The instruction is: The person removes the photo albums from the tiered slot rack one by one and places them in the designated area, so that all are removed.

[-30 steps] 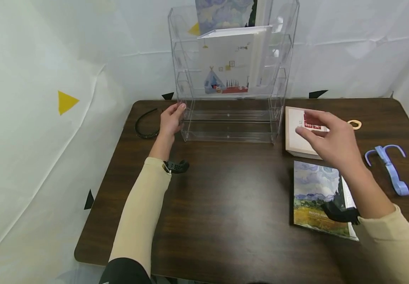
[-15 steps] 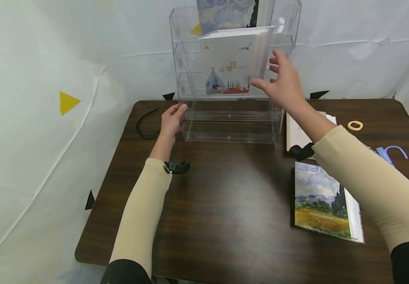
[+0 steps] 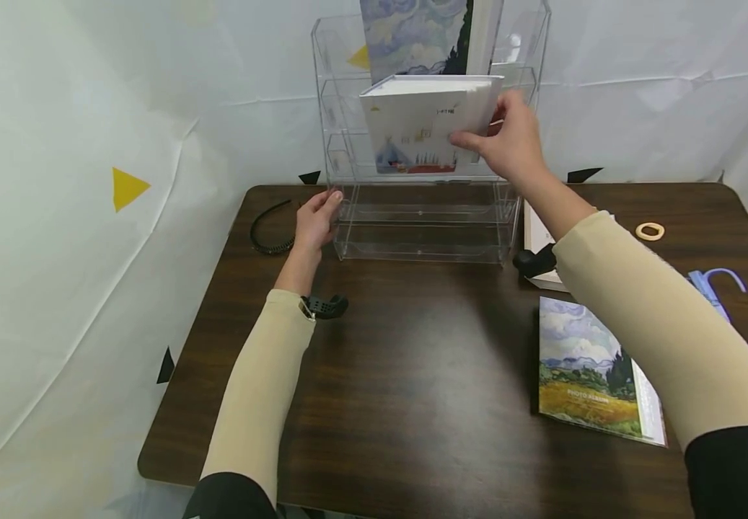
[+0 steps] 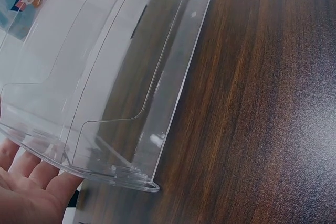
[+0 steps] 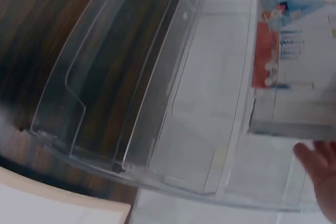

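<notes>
A clear acrylic display rack (image 3: 420,252) with stepped tiers stands at the back of the table. My left hand (image 3: 315,220) grips its left side edge; in the left wrist view, fingers (image 4: 39,174) lie along the outside of the side panel. My right hand (image 3: 510,140) holds a white photo album (image 3: 412,137) by its right side, thumb on the cover and other fingers behind. The album, printed with a tent picture, leans forward in a middle tier. Behind and above it stands a painted-landscape album (image 3: 415,40), its top cut off by the frame.
Another landscape photo album (image 3: 584,367) lies on the table (image 3: 412,375) at right, partly under my right sleeve. Behind it is a pale, thick book (image 3: 536,231), mostly hidden. A wooden ring (image 3: 649,231) and a blue ribbon-like item (image 3: 707,288) lie farther right, a black coiled band (image 3: 270,249) at left.
My right hand came from above the pale book to the white album and took hold of it. The album's top has tipped forward and down. The left hand stays on the rack.
</notes>
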`<action>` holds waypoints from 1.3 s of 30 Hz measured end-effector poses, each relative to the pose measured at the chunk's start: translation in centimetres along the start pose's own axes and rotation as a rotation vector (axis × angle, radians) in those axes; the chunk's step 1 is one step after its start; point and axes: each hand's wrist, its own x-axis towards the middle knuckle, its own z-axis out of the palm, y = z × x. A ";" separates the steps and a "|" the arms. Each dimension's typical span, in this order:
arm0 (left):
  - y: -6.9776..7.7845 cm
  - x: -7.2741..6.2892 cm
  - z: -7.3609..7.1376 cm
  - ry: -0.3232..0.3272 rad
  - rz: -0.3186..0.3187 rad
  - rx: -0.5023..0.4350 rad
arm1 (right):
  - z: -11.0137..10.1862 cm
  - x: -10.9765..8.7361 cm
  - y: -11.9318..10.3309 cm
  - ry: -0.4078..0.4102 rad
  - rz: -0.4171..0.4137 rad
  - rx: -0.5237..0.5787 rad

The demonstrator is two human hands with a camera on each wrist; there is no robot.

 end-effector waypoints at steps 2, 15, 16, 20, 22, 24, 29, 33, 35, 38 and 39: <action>0.0 0.1 0.1 0.003 0.004 -0.014 | -0.2 0.1 0.1 -0.052 -0.036 0.002; -0.1 0.3 0.4 0.007 -0.006 -0.046 | -1.2 -1.3 0.7 -0.042 -0.315 -0.028; -0.2 0.3 0.4 0.006 -0.007 -0.042 | -1.3 -1.6 0.7 -0.026 -0.344 -0.030; -0.3 0.3 0.1 0.006 -0.016 -0.029 | -2.1 -2.7 0.8 0.024 -0.425 -0.002; -0.4 0.3 0.0 0.003 -0.018 -0.025 | -2.7 -3.4 0.9 0.038 -0.429 0.037; -0.4 0.3 -0.2 0.002 -0.011 -0.028 | -3.2 -4.1 1.2 0.038 -0.402 0.093; -0.6 0.5 -0.4 0.001 -0.005 -0.021 | -3.9 -7.1 2.8 -0.079 -0.215 0.336; -0.7 0.5 -0.5 0.002 -0.006 -0.015 | -3.5 -10.5 4.8 -0.230 0.018 0.472; -0.7 0.5 -0.6 0.005 -0.003 -0.009 | -2.9 -12.5 5.9 -0.317 0.116 0.489; -0.7 0.5 -0.7 0.005 -0.004 0.001 | -1.8 -15.3 7.5 -0.456 0.256 0.518; -0.6 0.4 -0.7 0.004 -0.004 0.002 | -1.4 -16.1 8.0 -0.499 0.293 0.532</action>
